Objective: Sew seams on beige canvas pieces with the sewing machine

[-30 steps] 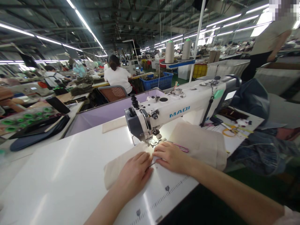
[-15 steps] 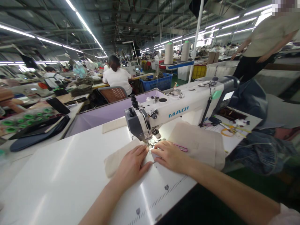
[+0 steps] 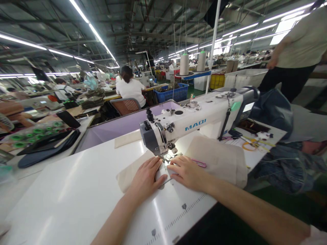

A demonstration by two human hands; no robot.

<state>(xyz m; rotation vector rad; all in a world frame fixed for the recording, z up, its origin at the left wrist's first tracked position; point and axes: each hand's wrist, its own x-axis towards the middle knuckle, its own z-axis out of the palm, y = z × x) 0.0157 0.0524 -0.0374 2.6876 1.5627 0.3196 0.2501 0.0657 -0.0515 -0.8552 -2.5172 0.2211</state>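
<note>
left hand (image 3: pixel 146 176) flat, thumb spread, resting on pale cloth (image 3: pixel 127 174) at sewing machine (image 3: pixel 195 125); right hand (image 3: pixel 189 173) loosely curled, can't tell if gripping; seemingly aligning cloth for feed; next calls for even guiding, fingertips clear

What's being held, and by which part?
No firm grip shows: the left hand lies palm-down on the beige cloth, over its end nearest the sewing machine. Whether the right hand pinches anything can't be told.
</note>
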